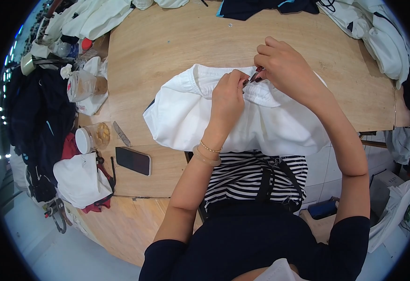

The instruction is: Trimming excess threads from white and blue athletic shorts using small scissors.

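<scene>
White shorts [186, 119] with a gathered elastic waistband [206, 75] lie over the near table edge and hang toward my lap. My left hand [227, 100] pinches the waistband near its middle, fingertips pressed into the gathers. Just right of it, my right hand [282, 68] is closed around a small pointed metal tool [252, 77] whose tip meets the cloth by the left fingertips. Fingers cover most of this tool, so its exact kind is unclear. Both hands work close together.
Left of the shorts lie a dark phone [134, 161], a small metal blade-like tool [121, 133] and a white-lidded clear jar [94, 136]. Another clear jar [82, 86] stands behind. Piled garments line the left side; white clothes [383, 42] and a navy garment [256, 7] lie at the back.
</scene>
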Tool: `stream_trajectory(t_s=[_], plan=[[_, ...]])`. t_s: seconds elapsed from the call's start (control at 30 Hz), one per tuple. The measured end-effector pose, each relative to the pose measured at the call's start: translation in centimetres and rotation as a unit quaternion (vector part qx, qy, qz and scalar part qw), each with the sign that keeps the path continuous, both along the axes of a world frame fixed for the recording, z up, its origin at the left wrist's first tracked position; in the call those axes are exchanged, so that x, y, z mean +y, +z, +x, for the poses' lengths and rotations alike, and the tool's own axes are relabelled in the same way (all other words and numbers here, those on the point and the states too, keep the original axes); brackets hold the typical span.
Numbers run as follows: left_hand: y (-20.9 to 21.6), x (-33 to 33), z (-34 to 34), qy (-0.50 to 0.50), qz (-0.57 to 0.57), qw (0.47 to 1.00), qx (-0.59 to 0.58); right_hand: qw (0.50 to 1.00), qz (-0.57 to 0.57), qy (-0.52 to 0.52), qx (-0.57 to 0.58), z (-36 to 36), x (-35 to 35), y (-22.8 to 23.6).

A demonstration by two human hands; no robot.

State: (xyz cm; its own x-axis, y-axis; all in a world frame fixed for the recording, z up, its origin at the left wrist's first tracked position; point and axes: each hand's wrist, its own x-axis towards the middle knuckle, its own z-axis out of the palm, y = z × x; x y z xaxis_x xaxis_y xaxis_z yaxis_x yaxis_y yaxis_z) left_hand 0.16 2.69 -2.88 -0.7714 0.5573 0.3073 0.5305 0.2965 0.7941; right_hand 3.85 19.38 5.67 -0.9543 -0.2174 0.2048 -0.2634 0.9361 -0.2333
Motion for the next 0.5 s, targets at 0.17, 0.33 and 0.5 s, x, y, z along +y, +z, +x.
stream_trajectory(t_s=[0.17, 0.33, 0.5], plan=[[0.4, 0.0, 0.1, -0.006, 0.003, 1.0, -0.016, 1.0, 0.008, 0.003, 0.002, 0.0, -0.2, -0.5], [0.4, 0.0, 0.1, -0.013, -0.006, 1.0, -0.01, 1.0, 0.011, -0.003, -0.001, 0.1, -0.3, -0.9], [0.3, 0.0, 0.0, -0.013, -0.008, 1.0, -0.022, 0.999, 0.004, -0.032, 0.001, 0.6, -0.1, -1.2]])
